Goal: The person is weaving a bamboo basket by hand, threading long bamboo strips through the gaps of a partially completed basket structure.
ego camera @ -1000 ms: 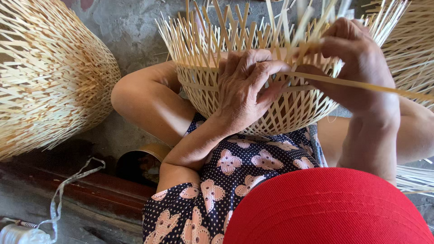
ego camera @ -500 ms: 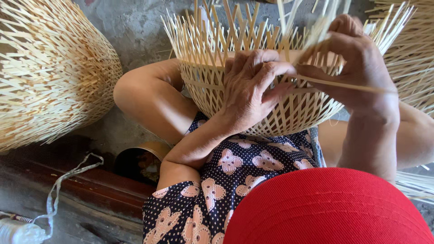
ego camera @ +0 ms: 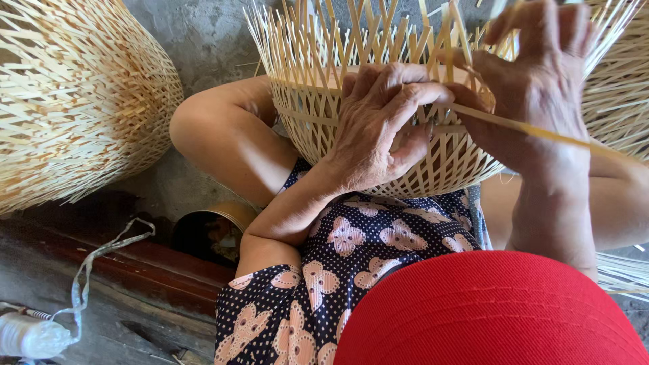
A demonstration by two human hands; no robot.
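Bamboo basket (ego camera: 378,128), half woven, open lattice of pale strips, lay at upper centre of the frame on the person's lap, its unfinished uprights fanning toward the top edge. Left hand (ego camera: 378,128) rested flat against the basket wall at centre, fingers (ego camera: 399,84) curled close together over a horizontal band, thumb tucked low against the weave. Right hand (ego camera: 534,88) sat at upper right, touching the rim; its fingers appeared to pinch a long thin bamboo strip (ego camera: 541,132), though motion blur left the exact grip uncertain. That strip ran from between the two hands toward the right edge of the frame.

Second basket (ego camera: 74,101), finished lattice, larger, filled the upper left, well apart from both hands. Third lattice piece (ego camera: 618,88) showed partly at the right edge, behind the right hand. Dark floral dress (ego camera: 365,250) occupied lower centre; red cap brim (ego camera: 487,311) filled lower right. White spool (ego camera: 30,334) with a loose pale ribbon (ego camera: 101,253) lay at lower left beside a dark wooden ledge (ego camera: 149,263).
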